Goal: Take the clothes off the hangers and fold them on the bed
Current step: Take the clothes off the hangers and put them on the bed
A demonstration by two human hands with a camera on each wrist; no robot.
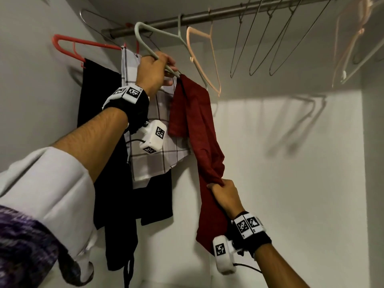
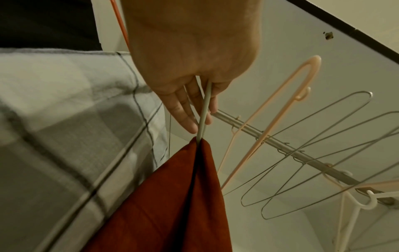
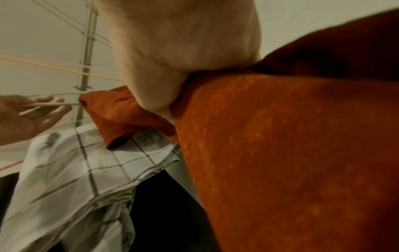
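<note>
A dark red cloth (image 1: 193, 113) hangs over the lower bar of a grey-green hanger (image 1: 145, 41) hooked on the closet rail (image 1: 228, 13). My left hand (image 1: 158, 67) holds that bar just left of the cloth; in the left wrist view the bar (image 2: 205, 109) runs between my fingers (image 2: 183, 110) down to the red cloth (image 2: 172, 204). Lower down, my right hand (image 1: 222, 192) grips a bunched part of the cloth. The right wrist view shows the red cloth (image 3: 291, 153) running under my right hand (image 3: 172, 68), fingers hidden.
A white checked cloth (image 1: 153, 163) and a black garment (image 1: 97, 96) hang at the left, the black one on a red hanger (image 1: 68, 41). A peach hanger (image 1: 199, 50) and several bare wire hangers (image 1: 257, 48) hang to the right. White closet walls stand close behind.
</note>
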